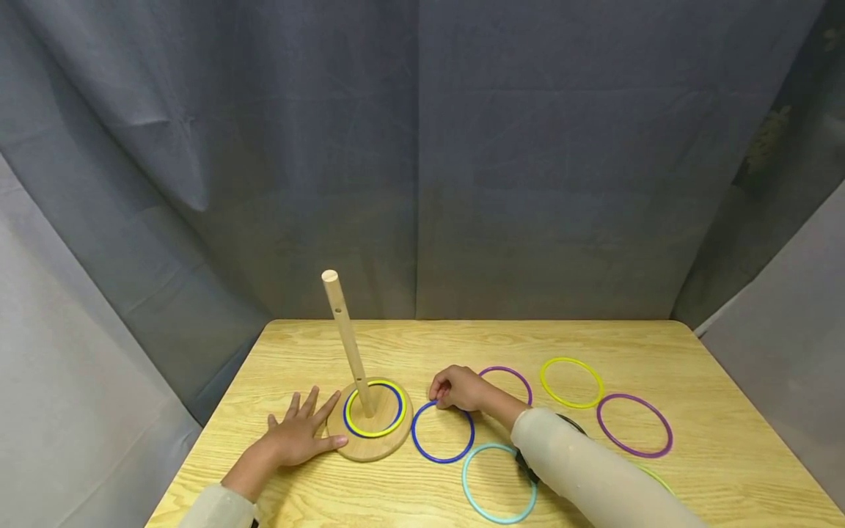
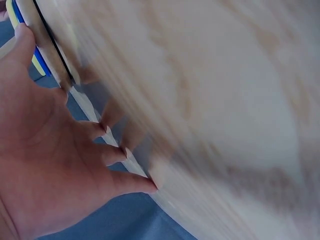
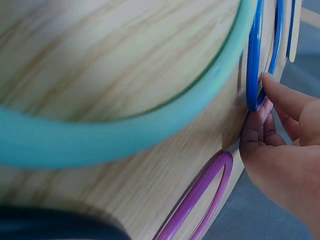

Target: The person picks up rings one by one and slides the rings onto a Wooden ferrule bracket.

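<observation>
In the head view, my right hand [image 1: 460, 389] pinches the far edge of a blue ring [image 1: 444, 461] just right of a round wooden base [image 1: 359, 451]. The right wrist view shows thumb and fingertips on that ring. From the base rises a slightly leaning wooden peg [image 1: 346, 334]. Around the peg's foot lie a yellow ring [image 1: 375, 435] and, under it, another blue ring [image 1: 346, 420]. My left hand [image 1: 297, 436] rests with fingers spread on the table, its thumb and index finger touching the left rim of the base.
A light blue ring [image 1: 499, 521] lies near my right forearm. Farther right are two purple rings [image 1: 670, 440], a yellow ring [image 1: 571, 359], and partly covered black [image 1: 571, 422] and lime [image 1: 656, 477] rings. Grey curtains [image 1: 528, 183] hang behind the wooden table [image 1: 462, 337].
</observation>
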Motion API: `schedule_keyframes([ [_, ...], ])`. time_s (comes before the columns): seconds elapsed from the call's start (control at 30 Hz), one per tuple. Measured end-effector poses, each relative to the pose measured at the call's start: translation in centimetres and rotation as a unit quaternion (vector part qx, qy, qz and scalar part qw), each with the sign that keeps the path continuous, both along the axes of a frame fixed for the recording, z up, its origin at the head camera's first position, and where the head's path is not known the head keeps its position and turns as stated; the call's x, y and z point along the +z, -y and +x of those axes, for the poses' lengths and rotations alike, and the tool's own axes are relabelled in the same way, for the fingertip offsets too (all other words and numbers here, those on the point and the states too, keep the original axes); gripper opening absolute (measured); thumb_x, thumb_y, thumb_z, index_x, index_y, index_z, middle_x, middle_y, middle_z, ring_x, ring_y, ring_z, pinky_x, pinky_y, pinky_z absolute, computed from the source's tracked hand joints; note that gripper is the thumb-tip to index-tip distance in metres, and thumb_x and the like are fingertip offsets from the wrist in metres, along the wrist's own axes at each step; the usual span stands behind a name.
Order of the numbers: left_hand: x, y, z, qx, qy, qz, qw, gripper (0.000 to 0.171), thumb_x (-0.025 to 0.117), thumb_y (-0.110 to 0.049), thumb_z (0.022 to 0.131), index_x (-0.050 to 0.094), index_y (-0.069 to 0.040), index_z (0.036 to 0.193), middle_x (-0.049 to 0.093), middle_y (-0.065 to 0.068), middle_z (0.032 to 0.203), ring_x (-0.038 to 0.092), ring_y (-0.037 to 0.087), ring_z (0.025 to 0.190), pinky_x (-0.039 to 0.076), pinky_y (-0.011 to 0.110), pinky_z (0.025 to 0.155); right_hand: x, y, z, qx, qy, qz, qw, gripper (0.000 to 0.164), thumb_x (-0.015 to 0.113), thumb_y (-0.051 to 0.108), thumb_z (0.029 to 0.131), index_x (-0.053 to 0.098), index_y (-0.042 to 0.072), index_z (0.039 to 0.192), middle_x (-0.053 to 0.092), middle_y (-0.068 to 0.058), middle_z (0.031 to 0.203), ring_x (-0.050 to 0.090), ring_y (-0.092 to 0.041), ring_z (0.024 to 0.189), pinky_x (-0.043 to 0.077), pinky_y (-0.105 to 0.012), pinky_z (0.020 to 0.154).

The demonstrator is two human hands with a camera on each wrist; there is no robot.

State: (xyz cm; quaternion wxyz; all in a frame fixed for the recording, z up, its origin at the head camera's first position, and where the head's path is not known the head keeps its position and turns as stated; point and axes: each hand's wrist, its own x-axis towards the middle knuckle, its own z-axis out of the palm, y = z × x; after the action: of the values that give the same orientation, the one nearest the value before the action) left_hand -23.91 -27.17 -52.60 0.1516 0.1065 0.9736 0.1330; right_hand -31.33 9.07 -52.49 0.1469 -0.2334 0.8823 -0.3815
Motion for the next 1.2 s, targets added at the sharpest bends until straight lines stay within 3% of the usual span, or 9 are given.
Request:
schedule_keyframes([
  [0.33,-0.3,0.0,-0.3,0.0,-0.003,-0.006,1.0,0.094,0.051,-0.08,0.091,0.017,-0.036,0.166,0.006,0.021,0.172,0.001,0.056,0.154,0.005,0.091,0.101,0.8,-0.2,-0.1,0.033,-0.014,0.024,0.999,0.012,0.076,-0.006,0.088,0.076,0.005,0.091,0.066,0.0,0.08,0.055,-0.011,0.075,0.047,-0.025,0.072],
  [0.63,-0.3,0.1,-0.2,-0.001,-0.003,-0.008,1.0,0.093,0.051,-0.079,0.091,0.017,-0.035,0.166,0.006,0.021,0.172,0.001,0.056,0.154,0.006,0.091,0.102,2.5,-1.3,-0.8,0.04,-0.009,0.02,0.999,0.01,0.076,-0.006,0.088,0.076,0.002,0.094,0.068,-0.004,0.083,0.056,-0.011,0.076,0.048,-0.023,0.069],
  [0.87,0.0,0.0,0.0,-0.002,-0.004,-0.002,1.0,0.093,0.052,-0.077,0.092,0.018,-0.032,0.166,0.006,0.022,0.172,0.001,0.056,0.154,0.005,0.09,0.103,5.0,-1.6,-1.4,0.032,-0.011,-0.01,0.999,0.009,0.072,-0.004,0.093,0.076,0.002,0.097,0.072,-0.012,0.091,0.059,-0.013,0.078,0.051,-0.026,0.07],
  [1.03,0.1,-0.1,0.0,-0.003,-0.006,0.002,1.0,0.093,0.052,-0.077,0.093,0.018,-0.032,0.166,0.007,0.023,0.172,0.002,0.057,0.153,0.006,0.09,0.103,7.3,-1.1,-1.6,0.021,-0.024,-0.038,0.999,0.009,0.072,0.001,0.095,0.076,0.008,0.096,0.071,-0.005,0.088,0.062,-0.013,0.079,0.054,-0.028,0.071],
  [1.2,0.1,0.0,0.1,-0.003,-0.008,0.003,1.0,0.092,0.053,-0.077,0.092,0.02,-0.032,0.166,0.008,0.023,0.171,0.002,0.056,0.153,0.006,0.091,0.102,9.8,-0.5,-1.4,0.005,-0.059,-0.058,0.997,0.007,0.071,0.004,0.096,0.077,0.007,0.101,0.071,-0.003,0.088,0.061,-0.013,0.074,0.053,-0.028,0.067],
])
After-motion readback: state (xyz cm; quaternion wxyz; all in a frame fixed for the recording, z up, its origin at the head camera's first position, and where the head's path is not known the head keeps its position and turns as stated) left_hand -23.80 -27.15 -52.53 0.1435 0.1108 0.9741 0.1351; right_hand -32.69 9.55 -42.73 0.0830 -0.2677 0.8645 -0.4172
